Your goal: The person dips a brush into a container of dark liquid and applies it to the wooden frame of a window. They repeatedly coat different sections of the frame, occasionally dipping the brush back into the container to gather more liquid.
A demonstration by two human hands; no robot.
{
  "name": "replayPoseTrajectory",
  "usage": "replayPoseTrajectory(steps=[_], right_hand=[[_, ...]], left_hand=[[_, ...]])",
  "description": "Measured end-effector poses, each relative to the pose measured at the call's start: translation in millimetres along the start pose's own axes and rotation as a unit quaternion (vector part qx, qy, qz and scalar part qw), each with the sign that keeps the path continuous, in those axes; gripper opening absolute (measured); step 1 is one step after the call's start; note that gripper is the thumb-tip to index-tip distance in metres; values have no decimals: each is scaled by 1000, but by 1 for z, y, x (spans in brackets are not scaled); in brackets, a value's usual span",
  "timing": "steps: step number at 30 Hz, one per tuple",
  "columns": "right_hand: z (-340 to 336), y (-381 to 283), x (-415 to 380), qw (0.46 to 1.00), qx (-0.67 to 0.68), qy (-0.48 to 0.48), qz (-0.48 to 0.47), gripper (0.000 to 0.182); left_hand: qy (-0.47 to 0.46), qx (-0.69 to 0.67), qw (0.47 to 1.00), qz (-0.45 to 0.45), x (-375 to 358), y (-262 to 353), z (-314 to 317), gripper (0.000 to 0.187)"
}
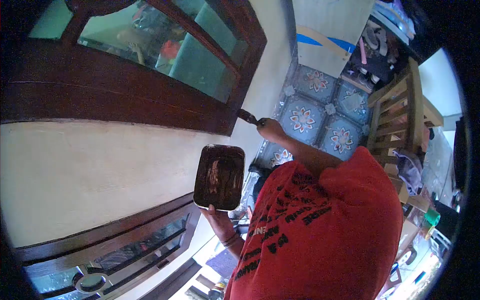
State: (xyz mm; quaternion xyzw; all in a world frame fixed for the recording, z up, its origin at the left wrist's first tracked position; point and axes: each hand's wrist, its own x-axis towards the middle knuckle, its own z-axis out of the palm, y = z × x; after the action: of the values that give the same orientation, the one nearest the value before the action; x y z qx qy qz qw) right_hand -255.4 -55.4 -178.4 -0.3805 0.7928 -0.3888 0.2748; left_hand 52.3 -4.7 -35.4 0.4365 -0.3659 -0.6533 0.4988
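The handle of a paintbrush (248, 117) is gripped in my right hand (271, 130). Its dark bristles are right at the edge of a dark brown wooden window frame (150, 97), near the frame's corner. My left hand (218, 222) holds a rectangular paint tray (220, 177) by its near rim, thumb over the edge. Dark brown paint coats the inside of the tray, with a lighter streak in the middle. The left fingers under the tray are hidden.
Cream wall (100, 165) lies between the upper frame and a second brown window frame (115, 245). Patterned floor tiles (302, 120) show beyond my right arm. A wooden slatted piece of furniture (395, 120) and a shelf with shoes (372, 40) stand to the side.
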Motion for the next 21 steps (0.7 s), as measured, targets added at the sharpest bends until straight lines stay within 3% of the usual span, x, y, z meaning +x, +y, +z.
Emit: replayPoseTrajectory(steps=[3,5,6,12,14,18,20,21], right_hand=[[-16,-25,9,996,-33,-71,37,24],[-22,-39,20,988,-111,-95,-50,22],[-30,-55,23,988,-111,-95,-50,22],[-82,-120,7,984,26,34,-175,21],[-75,-109,3,945,114,137,-273,29],[-44,-65,0,978,57,87,-180,21],[-13,-24,7,988,-96,-9,-118,20],[-1,-5,11,988,-96,-8,-120,20]], left_hand=[[-10,-20,1000,-4,2,0,-7,72],[-13,-27,999,-23,4,-6,-22,73],[-12,-28,999,-23,3,-6,-19,73],[-30,-30,999,-1,1,-8,-13,70],[-17,-21,1000,5,3,-10,-14,69],[-17,25,999,15,-2,1,6,72],[-29,6,1000,3,2,-2,-5,75],[-29,5,1000,5,2,-2,-4,75]])
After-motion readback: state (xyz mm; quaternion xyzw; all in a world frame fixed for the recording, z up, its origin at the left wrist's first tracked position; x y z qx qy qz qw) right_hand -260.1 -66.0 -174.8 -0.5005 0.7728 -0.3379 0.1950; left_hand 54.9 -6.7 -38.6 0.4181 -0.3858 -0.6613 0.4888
